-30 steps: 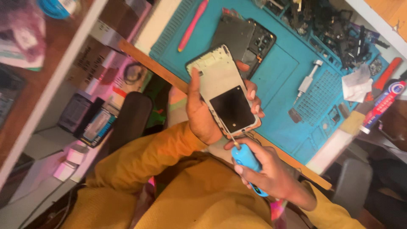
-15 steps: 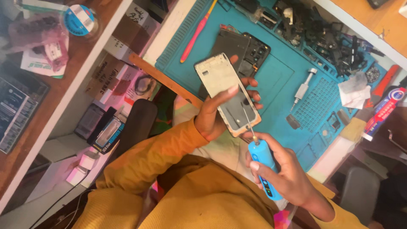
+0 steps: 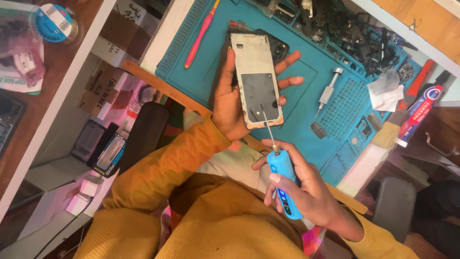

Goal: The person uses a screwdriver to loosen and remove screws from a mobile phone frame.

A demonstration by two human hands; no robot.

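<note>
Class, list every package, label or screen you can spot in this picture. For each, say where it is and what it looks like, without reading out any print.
Tape roll: top left on the brown shelf, round, blue label.
Boxed item: lower left shelf, black and blue package.
Cardboard boxes: under the bench edge, brown with dark markings.
Tube: right of the mat, red, white and blue.
Driver: in the right hand, blue, small lit display.
Phone frame: in the left hand, pale with a dark panel.

The left hand (image 3: pixel 235 103) is raised palm-up, thumb pressed along one side, fingers (image 3: pixel 287 60) spread and curled around the other edge in a cradling grip. The right hand (image 3: pixel 302 192) is closed in a fist-like wrap, wrist bent, both forearms in mustard sleeves.
</note>
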